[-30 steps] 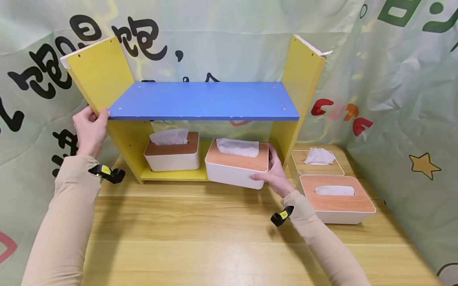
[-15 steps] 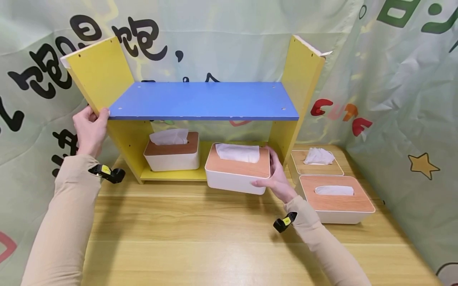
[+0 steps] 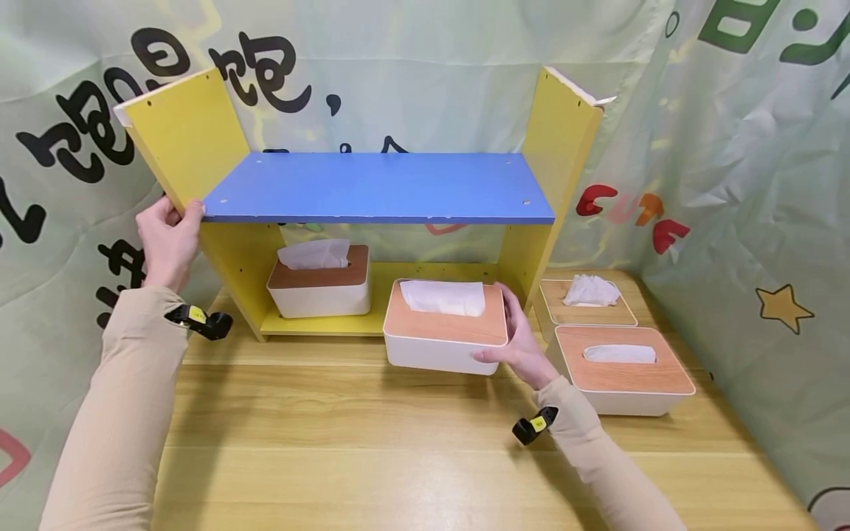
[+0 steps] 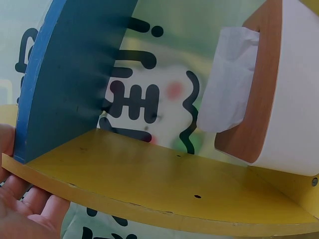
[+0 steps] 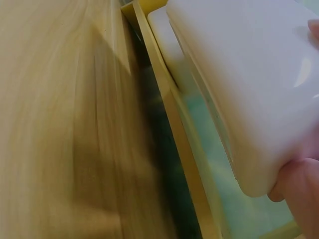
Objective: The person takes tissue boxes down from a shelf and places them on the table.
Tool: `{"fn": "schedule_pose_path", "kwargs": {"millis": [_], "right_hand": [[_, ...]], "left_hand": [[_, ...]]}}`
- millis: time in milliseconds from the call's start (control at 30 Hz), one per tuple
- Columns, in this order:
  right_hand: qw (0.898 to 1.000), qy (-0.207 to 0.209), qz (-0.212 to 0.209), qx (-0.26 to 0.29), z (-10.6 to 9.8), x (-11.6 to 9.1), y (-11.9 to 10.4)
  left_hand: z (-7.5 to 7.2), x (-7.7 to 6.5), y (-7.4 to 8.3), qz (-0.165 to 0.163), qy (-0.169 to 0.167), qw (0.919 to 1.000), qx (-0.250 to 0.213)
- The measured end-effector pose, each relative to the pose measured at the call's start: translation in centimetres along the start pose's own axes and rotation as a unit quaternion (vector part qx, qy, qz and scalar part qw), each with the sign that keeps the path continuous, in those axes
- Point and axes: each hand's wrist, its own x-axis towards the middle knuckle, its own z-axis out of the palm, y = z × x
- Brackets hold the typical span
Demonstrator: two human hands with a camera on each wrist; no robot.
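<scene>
Held at 1 end by the right hand (image 3: 521,348), the tissue box (image 3: 446,329) could tip (left hand (image 3: 169,245) grips the shelf (image 3: 378,186)).

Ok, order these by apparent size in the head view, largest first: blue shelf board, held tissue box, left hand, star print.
1. Blue shelf board
2. Held tissue box
3. Left hand
4. Star print

You can see black, Korean-looking lettering (image 3: 269,72) with a comma (image 3: 333,104) on the hanging cloth (image 3: 432,88), but its words can't be read surely. Further right, you have green characters (image 3: 727,41) and small coloured letters (image 3: 651,209) that may spell "CUTE". Your wrist cameras' yellow labels (image 3: 197,314) carry print too small to read.
</scene>
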Motion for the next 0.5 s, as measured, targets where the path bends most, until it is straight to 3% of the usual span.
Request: {"fn": "schedule_pose_path", "kwargs": {"millis": [233,500], "right_hand": [[1.000,-0.008,-0.005,0.021,-0.2,-1.0,0.3],[1.000,-0.014,-0.012,0.009,-0.7,-1.9,0.9]], "left_hand": [[0.0,-0.1,0.1,0.000,-0.002,1.0000,0.003],[0.0,0.0,0.0,0.000,0.001,1.0000,0.002]]}}
